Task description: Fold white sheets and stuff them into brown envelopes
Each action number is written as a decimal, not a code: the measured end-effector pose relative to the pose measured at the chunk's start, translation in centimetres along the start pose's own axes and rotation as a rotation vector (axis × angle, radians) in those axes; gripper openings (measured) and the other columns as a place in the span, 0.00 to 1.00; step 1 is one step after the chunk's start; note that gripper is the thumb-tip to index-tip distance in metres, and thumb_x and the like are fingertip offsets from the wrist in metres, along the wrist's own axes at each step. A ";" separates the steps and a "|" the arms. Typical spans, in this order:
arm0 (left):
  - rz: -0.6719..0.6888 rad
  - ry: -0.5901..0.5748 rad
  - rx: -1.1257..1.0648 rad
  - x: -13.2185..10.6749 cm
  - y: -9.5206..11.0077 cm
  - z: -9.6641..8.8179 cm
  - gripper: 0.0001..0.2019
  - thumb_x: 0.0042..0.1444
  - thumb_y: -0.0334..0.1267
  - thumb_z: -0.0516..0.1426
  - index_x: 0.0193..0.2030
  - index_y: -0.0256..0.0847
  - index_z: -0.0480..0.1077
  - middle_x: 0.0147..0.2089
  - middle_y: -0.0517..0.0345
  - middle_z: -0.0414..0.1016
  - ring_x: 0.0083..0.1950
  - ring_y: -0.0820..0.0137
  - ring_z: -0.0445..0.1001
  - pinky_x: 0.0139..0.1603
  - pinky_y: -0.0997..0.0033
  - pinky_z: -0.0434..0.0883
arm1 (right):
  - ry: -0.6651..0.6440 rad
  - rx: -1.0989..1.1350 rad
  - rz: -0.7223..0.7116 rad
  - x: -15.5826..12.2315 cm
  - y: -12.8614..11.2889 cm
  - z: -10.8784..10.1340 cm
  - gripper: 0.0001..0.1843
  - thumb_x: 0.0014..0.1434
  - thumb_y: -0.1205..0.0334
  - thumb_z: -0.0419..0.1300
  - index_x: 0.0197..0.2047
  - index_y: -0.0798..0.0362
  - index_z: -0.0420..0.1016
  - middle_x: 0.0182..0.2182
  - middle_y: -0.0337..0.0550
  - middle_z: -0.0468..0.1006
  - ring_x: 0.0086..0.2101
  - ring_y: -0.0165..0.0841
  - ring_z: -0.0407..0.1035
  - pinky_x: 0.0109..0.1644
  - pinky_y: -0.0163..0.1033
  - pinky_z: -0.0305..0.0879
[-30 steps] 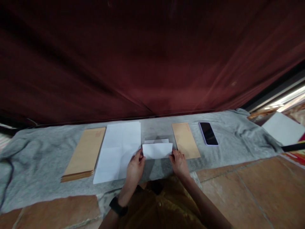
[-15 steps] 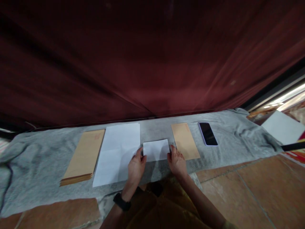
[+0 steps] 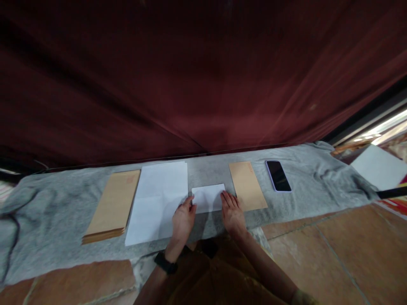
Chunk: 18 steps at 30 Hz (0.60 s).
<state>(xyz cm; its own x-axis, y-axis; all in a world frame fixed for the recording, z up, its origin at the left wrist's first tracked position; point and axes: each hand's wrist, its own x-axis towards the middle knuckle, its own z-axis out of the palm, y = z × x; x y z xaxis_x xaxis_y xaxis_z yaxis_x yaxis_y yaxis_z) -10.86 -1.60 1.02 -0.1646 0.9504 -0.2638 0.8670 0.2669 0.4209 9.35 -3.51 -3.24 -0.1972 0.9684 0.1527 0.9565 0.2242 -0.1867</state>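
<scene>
A folded sheet of white paper [image 3: 207,199] lies on the grey cloth in front of me. At its left edge is my left hand [image 3: 184,217], thumb and forefinger closed on the paper's side. My right hand [image 3: 233,212] rests flat with fingers stretched out, its fingertips on the paper's right edge. Just right of that hand lies a single brown envelope [image 3: 249,186]. Larger white sheets [image 3: 155,203] are spread flat to the left, close beside my left hand.
A stack of brown envelopes [image 3: 112,205] sits left of the white sheets. A phone [image 3: 278,176] in a purple case lies at the right. Grey cloth [image 3: 318,178] covers the long surface. A dark red curtain [image 3: 203,84] hangs behind; floor tiles [image 3: 318,245] show below.
My right hand has shifted slightly left, its fingers flattening onto the folded paper's right edge. My left hand stays at the left edge. The view has moved a little.
</scene>
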 end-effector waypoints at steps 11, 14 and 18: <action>0.231 0.251 0.195 -1.4 -0.2 1.5 0.16 0.68 0.34 0.50 0.59 0.37 0.71 0.48 0.45 0.79 0.47 0.58 0.78 0.49 0.60 0.75 | 0.100 0.087 0.037 -0.6 -0.4 1.7 0.28 0.70 0.65 0.45 0.70 0.60 0.60 0.67 0.55 0.66 0.65 0.44 0.59 0.68 0.54 0.57; 0.310 0.299 0.236 -2.1 0.2 1.9 0.18 0.68 0.31 0.47 0.59 0.35 0.70 0.51 0.42 0.77 0.51 0.55 0.76 0.52 0.54 0.74 | 0.105 0.098 0.033 -0.6 -0.4 1.8 0.28 0.70 0.65 0.45 0.70 0.60 0.60 0.67 0.55 0.66 0.65 0.45 0.59 0.68 0.54 0.57; 0.463 0.257 0.224 -3.1 1.1 3.9 0.20 0.67 0.28 0.47 0.62 0.36 0.68 0.65 0.44 0.69 0.66 0.59 0.68 0.66 0.59 0.67 | 0.110 0.103 0.036 -0.6 -0.4 1.8 0.27 0.70 0.65 0.45 0.69 0.60 0.62 0.66 0.55 0.66 0.65 0.44 0.58 0.68 0.53 0.57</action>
<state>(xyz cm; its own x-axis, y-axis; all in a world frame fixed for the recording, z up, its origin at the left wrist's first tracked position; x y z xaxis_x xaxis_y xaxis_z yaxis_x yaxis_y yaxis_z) -7.53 -4.88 -1.03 0.1710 0.9758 0.1359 0.9498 -0.2000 0.2408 8.67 -3.97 -5.01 -0.1331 0.9595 0.2484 0.9343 0.2050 -0.2915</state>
